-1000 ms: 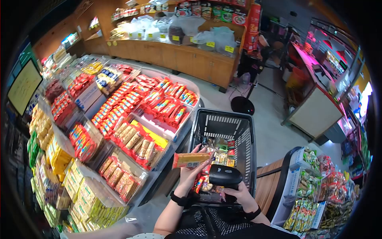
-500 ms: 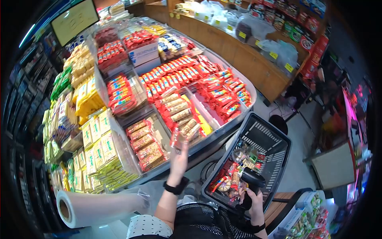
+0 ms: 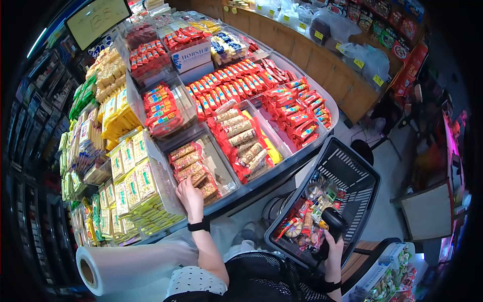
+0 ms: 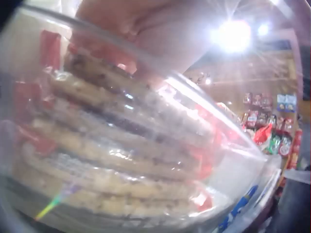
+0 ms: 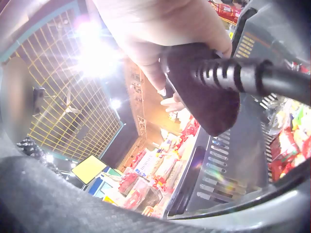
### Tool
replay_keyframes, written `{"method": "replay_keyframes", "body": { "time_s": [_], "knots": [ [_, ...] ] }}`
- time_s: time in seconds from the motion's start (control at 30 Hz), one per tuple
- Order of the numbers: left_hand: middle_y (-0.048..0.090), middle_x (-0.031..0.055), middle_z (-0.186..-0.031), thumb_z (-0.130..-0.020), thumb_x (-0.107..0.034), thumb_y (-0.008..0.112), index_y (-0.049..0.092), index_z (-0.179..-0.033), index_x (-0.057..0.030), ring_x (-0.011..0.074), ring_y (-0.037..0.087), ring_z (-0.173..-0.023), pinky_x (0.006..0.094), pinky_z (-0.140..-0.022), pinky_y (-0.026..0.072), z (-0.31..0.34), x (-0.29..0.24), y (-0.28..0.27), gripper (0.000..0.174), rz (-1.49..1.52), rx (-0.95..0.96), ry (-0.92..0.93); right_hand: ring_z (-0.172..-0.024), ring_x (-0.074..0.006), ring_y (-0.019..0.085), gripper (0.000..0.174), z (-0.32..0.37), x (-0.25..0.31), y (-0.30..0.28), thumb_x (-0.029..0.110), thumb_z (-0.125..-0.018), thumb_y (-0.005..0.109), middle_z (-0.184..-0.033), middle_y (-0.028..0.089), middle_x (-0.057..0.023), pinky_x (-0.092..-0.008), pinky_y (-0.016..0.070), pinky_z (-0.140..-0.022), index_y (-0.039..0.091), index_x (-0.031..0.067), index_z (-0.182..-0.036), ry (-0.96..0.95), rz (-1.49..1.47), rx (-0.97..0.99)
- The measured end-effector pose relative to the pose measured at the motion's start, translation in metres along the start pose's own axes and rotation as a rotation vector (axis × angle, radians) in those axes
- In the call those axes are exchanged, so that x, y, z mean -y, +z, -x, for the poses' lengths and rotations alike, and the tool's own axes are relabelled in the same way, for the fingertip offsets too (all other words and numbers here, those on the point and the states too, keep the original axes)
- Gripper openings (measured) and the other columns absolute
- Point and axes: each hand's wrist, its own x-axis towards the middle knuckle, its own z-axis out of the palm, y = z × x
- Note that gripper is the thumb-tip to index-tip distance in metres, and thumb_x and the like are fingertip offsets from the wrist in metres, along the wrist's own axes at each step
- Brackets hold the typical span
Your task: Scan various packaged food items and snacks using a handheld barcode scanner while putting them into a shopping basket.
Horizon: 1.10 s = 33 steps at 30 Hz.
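Note:
My left hand [image 3: 191, 199] reaches into a clear bin, its fingers at the near end of a row of nut snack bars [image 3: 188, 160] in clear and red wrappers. The left wrist view shows the stacked bars [image 4: 116, 150] through the bin's side, with the hand over the top one; I cannot tell whether the fingers grip a bar. Over the shopping basket [image 3: 371, 194], my right hand [image 3: 333, 251] grips a black handheld barcode scanner [image 3: 334, 221]. Its thick cord [image 5: 282, 80] shows in the right wrist view. Mixed wrapped snacks [image 3: 304, 221] lie in the basket.
A bin of round rolls [image 3: 241, 133] and bins of red-wrapped sweets [image 3: 297, 113] adjoin on the right. Green-and-yellow packs [image 3: 138, 186] are stacked to the left. A clear plastic bag roll [image 3: 131, 267] lies nearer me. A wooden cabinet [image 3: 302, 53] stands behind the display.
My left hand has carried a wrapped bar from beside the scanner over to the bins, then down onto the nut bars. The right hand keeps the scanner over the basket. The head view has turned left.

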Motion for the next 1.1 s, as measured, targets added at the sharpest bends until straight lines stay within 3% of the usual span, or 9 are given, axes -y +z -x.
{"method": "replay_keyframes", "body": {
  "time_s": [0.07, 0.3, 0.53, 0.67, 0.83, 0.93, 1.0, 1.03, 1.1],
  "knots": [
    [0.054, 0.0119, -0.109, -0.072, 0.0, 0.051, 0.053, -0.115, -0.0062, 0.0283, 0.043, -0.113, 0.0477, -0.102, 0.0253, -0.003, 0.004, 0.01, 0.044, 0.147, 0.006, -0.117, -0.056, -0.0084, 0.051, 0.025, -0.001, -0.003, -0.004, 0.014, -0.083, 0.059, -0.067, 0.052, -0.0007, -0.0221, 0.0417, -0.052, 0.051, 0.0034, -0.104, -0.009, 0.005, -0.015],
    [0.051, 0.0135, -0.116, -0.073, -0.003, 0.05, 0.052, -0.115, -0.0051, 0.0296, 0.039, -0.118, 0.0521, -0.104, 0.0208, -0.002, -0.023, 0.002, 0.042, -0.01, -0.005, -0.133, -0.052, -0.009, 0.051, 0.022, -0.004, -0.009, -0.014, 0.015, -0.083, 0.059, -0.064, 0.052, -0.0014, -0.0223, 0.0416, -0.047, 0.051, 0.0039, -0.101, -0.011, 0.018, -0.084],
    [0.053, 0.0152, -0.113, -0.081, -0.004, 0.05, 0.057, -0.104, -0.0009, 0.0313, 0.043, -0.113, 0.0426, -0.098, 0.0302, 0.001, -0.105, -0.015, 0.024, 0.398, -0.118, 0.057, -0.054, -0.009, 0.053, 0.023, -0.018, -0.002, -0.043, 0.013, -0.084, 0.06, -0.065, 0.053, -0.0018, -0.0222, 0.0447, -0.05, 0.05, 0.0026, -0.101, 0.039, -0.067, -0.282],
    [0.055, 0.0135, -0.106, -0.08, 0.001, 0.05, 0.058, -0.097, -0.0014, 0.0289, 0.05, -0.104, 0.0377, -0.093, 0.0361, 0.029, -0.193, -0.027, 0.018, 0.67, 0.066, 0.273, -0.051, -0.0089, 0.052, 0.024, -0.018, -0.005, -0.078, 0.016, -0.083, 0.062, -0.063, 0.052, -0.0017, -0.0221, 0.045, -0.048, 0.05, 0.002, -0.098, 0.112, -0.098, -0.437],
    [0.061, 0.0118, -0.093, -0.077, -0.005, 0.057, 0.059, -0.096, -0.0026, 0.0278, 0.057, -0.089, 0.0388, -0.078, 0.044, 0.091, -0.298, -0.029, 0.019, 0.799, 0.599, 0.701, -0.053, -0.0093, 0.054, 0.022, -0.021, -0.019, -0.115, 0.015, -0.083, 0.062, -0.064, 0.054, -0.0023, -0.0218, 0.0457, -0.05, 0.051, 0.0015, -0.097, 0.131, -0.086, -0.424],
    [0.06, 0.0077, -0.073, -0.079, -0.022, 0.056, 0.057, -0.091, -0.0056, 0.0219, 0.059, -0.07, 0.0336, -0.064, 0.0443, 0.145, -0.321, 0.018, 0.021, 0.17, 0.667, 1.141, -0.055, -0.0102, 0.056, 0.02, -0.027, -0.032, -0.129, 0.013, -0.083, 0.062, -0.065, 0.056, -0.0036, -0.022, 0.0466, -0.051, 0.052, 0.0005, -0.096, 0.164, -0.104, -0.37],
    [0.062, 0.0074, -0.068, -0.079, -0.026, 0.056, 0.06, -0.084, -0.0086, 0.0232, 0.063, -0.067, 0.0353, -0.059, 0.0474, 0.178, -0.324, 0.059, 0.019, -0.191, 0.906, 1.129, -0.054, -0.011, 0.056, 0.019, -0.029, -0.029, -0.131, 0.012, -0.084, 0.061, -0.063, 0.056, -0.0043, -0.0224, 0.0468, -0.051, 0.053, -0.0006, -0.095, 0.135, -0.099, -0.349],
    [0.065, 0.0087, -0.086, -0.077, -0.018, 0.054, 0.066, -0.085, -0.009, 0.0212, 0.062, -0.081, 0.0433, -0.058, 0.0459, 0.189, -0.329, 0.081, 0.016, -0.395, 1.076, 1.065, -0.054, -0.011, 0.056, 0.019, -0.032, -0.031, -0.135, 0.012, -0.084, 0.061, -0.063, 0.056, -0.0043, -0.0224, 0.0468, -0.051, 0.053, -0.0006, -0.095, 0.133, -0.104, -0.351],
    [0.061, 0.0095, -0.104, -0.08, -0.019, 0.052, 0.065, -0.097, -0.0101, 0.023, 0.06, -0.088, 0.0496, -0.059, 0.0442, 0.195, -0.333, 0.104, 0.023, -0.657, 1.225, 1.02, -0.054, -0.0114, 0.056, 0.018, -0.032, -0.034, -0.142, 0.012, -0.084, 0.059, -0.063, 0.056, -0.0046, -0.0229, 0.0468, -0.052, 0.054, -0.0016, -0.094, 0.136, -0.144, -0.31]
  ]
}}
